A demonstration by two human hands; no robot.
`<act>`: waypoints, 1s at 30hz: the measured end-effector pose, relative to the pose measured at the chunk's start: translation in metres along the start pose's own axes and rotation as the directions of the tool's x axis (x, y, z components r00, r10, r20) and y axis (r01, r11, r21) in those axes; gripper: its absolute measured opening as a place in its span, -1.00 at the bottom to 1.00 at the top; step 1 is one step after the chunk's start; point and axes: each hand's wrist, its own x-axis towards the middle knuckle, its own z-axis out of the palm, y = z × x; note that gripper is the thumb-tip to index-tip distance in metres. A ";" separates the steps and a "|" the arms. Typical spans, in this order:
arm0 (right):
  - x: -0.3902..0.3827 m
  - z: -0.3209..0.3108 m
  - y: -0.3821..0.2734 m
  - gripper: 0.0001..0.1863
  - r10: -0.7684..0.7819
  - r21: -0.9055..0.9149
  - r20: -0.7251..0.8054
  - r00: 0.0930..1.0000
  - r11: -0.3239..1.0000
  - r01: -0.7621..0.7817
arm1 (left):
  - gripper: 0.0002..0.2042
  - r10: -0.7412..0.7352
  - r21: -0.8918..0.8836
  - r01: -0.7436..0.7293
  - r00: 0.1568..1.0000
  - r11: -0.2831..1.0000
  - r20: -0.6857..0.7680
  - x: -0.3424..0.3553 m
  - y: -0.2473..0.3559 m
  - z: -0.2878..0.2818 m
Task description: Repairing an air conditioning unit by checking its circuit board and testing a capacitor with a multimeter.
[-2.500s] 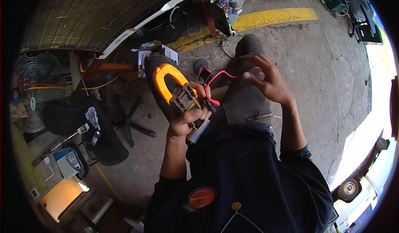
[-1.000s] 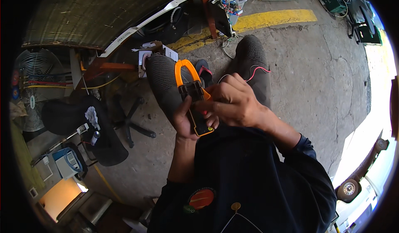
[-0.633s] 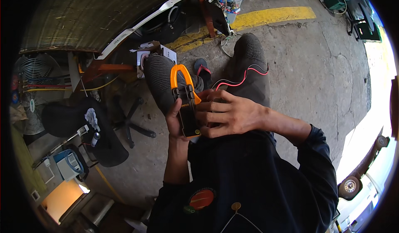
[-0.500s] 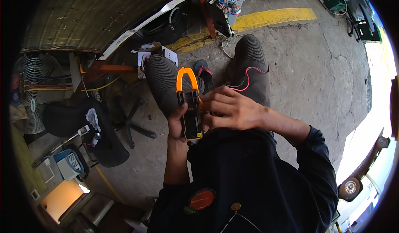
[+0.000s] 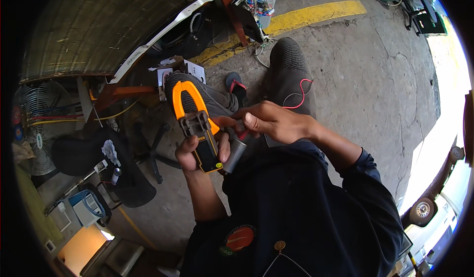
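Observation:
My left hand (image 5: 188,154) is closed around an orange and black clamp meter (image 5: 207,151), its jaw pointing away from me over my left thigh. Beside the meter, against the fingers of that hand, is a silver cylinder that looks like a capacitor (image 5: 236,156). My right hand (image 5: 284,124) is closed at the cylinder's upper end, with a bit of red showing under its fingertips. A red test lead (image 5: 302,97) and a dark one loop over my right thigh and run behind this hand. Whether the probe tip touches the cylinder is hidden.
To the left stands a black office chair (image 5: 128,178) with a crumpled cloth and a small can on it. A white box (image 5: 195,71) sits beyond my left knee, under a large finned panel (image 5: 98,25). A tub of tangled wires (image 5: 266,10) stands farther off.
The clamp meter has tilted and shifted left with my left hand. The silver cylinder has come into view, and my right hand has turned, its fingers now at the cylinder's end.

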 end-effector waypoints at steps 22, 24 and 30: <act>-0.005 -0.012 0.006 -0.81 -0.400 -0.353 -0.211 0.892 0.882 0.312 | -0.17 0.124 -0.061 -0.146 0.954 0.987 -0.273 -0.006 0.005 -0.011; -0.005 -0.007 0.008 -0.79 -0.423 -0.296 -0.176 0.889 0.884 0.362 | -0.17 0.126 0.015 -0.127 0.948 0.992 -0.292 -0.010 0.008 -0.013; -0.008 -0.042 -0.007 -0.81 -0.241 0.085 -0.805 0.543 0.857 0.507 | -0.19 0.113 0.195 -0.051 0.941 0.980 -0.319 -0.017 0.010 -0.008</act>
